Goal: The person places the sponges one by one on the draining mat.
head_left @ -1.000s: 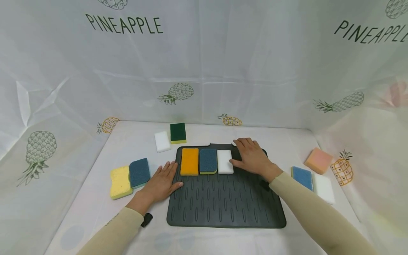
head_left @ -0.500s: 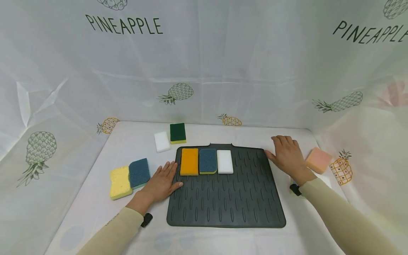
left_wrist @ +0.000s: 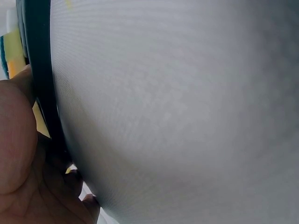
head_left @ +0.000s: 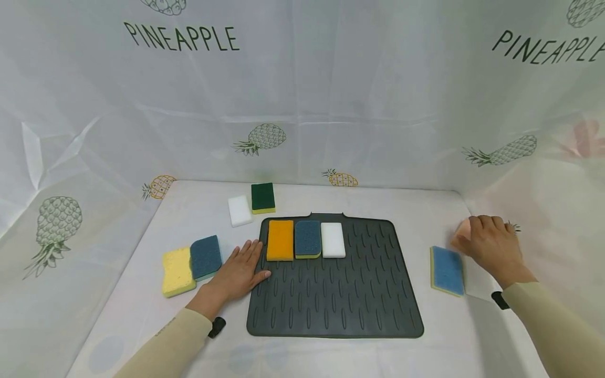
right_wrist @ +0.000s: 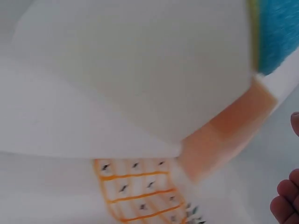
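Note:
My left hand (head_left: 238, 273) rests with spread fingers on the left edge of a dark grey ribbed mat (head_left: 331, 304); the left wrist view shows that hand at the mat's rim. On the mat's upper part stand an orange sponge (head_left: 280, 240), a dark blue scouring sponge (head_left: 308, 239) and a white sponge (head_left: 333, 240) in a row. Far to the right, my right hand (head_left: 493, 247) is over a peach sponge (head_left: 461, 230), partly covering it. In the right wrist view its fingertips (right_wrist: 286, 205) appear apart from the peach sponge (right_wrist: 219, 140).
Beside the right hand lie a blue scouring sponge (head_left: 447, 270) and a partly hidden white sponge (head_left: 477, 281). At left are a yellow sponge (head_left: 178, 273) and a dark blue one (head_left: 206, 257). Behind the mat lie a white sponge (head_left: 240, 211) and a green one (head_left: 262, 197).
My right hand has left the white sponge on the mat and travelled right to above the peach sponge. The left hand and the row of sponges have stayed put.

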The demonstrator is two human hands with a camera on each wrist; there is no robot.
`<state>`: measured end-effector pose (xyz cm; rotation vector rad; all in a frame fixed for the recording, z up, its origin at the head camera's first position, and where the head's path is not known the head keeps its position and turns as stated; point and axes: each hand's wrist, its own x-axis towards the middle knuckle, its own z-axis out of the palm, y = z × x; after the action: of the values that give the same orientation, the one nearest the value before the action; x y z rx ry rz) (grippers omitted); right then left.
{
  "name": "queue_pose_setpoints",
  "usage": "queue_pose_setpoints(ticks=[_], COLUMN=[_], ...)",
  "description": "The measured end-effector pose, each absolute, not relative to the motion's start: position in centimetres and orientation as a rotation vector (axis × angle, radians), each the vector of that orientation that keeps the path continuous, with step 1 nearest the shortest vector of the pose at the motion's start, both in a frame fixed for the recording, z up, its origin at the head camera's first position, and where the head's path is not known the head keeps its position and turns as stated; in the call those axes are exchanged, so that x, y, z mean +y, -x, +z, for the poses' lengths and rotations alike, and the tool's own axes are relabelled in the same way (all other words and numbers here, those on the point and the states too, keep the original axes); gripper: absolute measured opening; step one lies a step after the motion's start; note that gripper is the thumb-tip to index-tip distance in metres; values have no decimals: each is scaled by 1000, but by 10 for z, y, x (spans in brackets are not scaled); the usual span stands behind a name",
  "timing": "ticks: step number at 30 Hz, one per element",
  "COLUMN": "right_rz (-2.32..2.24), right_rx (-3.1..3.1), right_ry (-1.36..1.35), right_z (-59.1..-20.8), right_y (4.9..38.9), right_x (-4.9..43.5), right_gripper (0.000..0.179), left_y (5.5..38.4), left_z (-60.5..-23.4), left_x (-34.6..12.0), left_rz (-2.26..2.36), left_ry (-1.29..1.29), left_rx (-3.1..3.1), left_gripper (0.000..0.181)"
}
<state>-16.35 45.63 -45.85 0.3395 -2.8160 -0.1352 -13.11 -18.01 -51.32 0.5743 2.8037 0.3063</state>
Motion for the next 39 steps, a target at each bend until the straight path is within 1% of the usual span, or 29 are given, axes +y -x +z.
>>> queue_pose_setpoints(ticks=[2, 5, 11, 14, 19, 24, 28, 33, 39], right_rz=[-148, -143, -128, -123, -77, -58, -62, -25, 13], right_rx=[-2810, -2819, -2947, -2964, -2994, -3019, -3039, -3056, -3068], right_ry=[-330, -297, -204, -165, -92, -53, -45, -26, -6], right_z=[-461, -466, -469, -469, -468, -468, -468, -470, -470], right_y=[161, 157, 152, 151, 153, 154, 154, 156, 164], right_x=[466, 476, 486, 487, 488, 489, 489, 488, 484], right_gripper=[49, 47, 51, 58, 80, 91, 103, 112, 115], left_y=[131, 131, 130, 130, 129, 129, 128, 128, 128], left_z=[-513, -512, -511, -511, -510, -509, -509, -509, -508], left_x=[-180, -181, -180, -179, -181, -181, -181, -180, -179], left_rz=[305, 306, 324, 322, 312, 333, 326, 323, 334], left_ry=[-578, -581, -575, -573, -572, -586, -585, -583, -578], left_rx=[2807, 2812, 2813, 2811, 2814, 2819, 2820, 2825, 2825], left_gripper=[89, 89, 89, 89, 88, 85, 85, 85, 85])
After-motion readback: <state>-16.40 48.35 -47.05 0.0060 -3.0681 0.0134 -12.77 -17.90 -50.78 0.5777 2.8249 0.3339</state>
